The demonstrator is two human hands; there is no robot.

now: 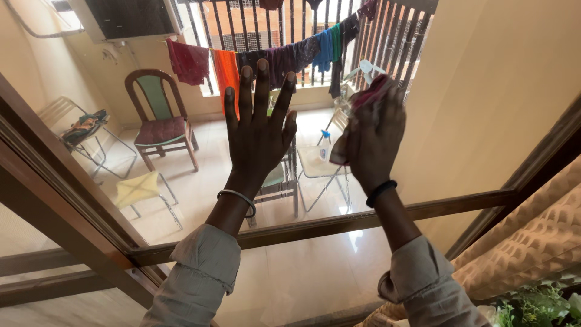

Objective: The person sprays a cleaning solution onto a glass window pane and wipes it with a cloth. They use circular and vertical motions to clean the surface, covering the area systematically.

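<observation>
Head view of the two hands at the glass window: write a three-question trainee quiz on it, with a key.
1. True or false: the left hand lies flat on the clear glass pane with fingers spread.
2. What does the right hand press to the pane? A) crumpled red cloth B) yellow sponge C) newspaper
3. Fill in: the left wrist wears a ___ metal bangle, the right a black band.

Key:
1. True.
2. A, the crumpled red cloth.
3. Silver.
</observation>
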